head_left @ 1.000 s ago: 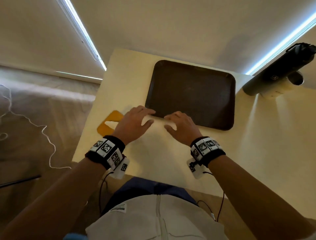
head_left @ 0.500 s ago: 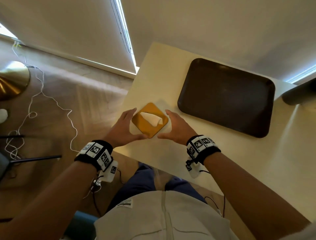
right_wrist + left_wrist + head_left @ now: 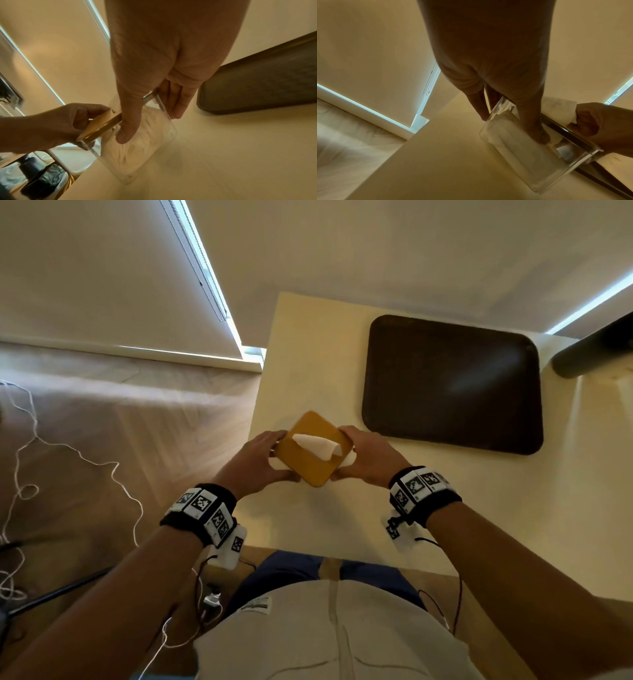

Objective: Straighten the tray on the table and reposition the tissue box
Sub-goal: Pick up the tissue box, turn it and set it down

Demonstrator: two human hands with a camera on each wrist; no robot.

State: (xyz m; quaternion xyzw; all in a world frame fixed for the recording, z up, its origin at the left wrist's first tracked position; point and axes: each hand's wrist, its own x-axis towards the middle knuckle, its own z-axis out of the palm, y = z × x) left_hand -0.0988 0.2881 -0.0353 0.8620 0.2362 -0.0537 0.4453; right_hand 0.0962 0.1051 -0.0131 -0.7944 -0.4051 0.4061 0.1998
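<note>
Brown tray (image 3: 452,385) lies straight | my left hand (image 3: 255,463) and right hand (image 3: 368,457) clasp tissue box (image 3: 313,448), lifted | placement pending

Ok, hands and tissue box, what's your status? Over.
Left hand and right hand both grip the tissue box, one each side. Box near the table's left edge, apart from the tray. Nothing between them.

Tissue box (image 3: 530,155) walled in clear glossy plastic, capped by a smooth matt mustard lid (image 3: 310,462), soft white paper tissue (image 3: 318,447) crumpled at its slot, dark brown tray (image 3: 452,381) with a dull sheen, tabletop (image 3: 513,508) finished smooth, pale and matt
</note>
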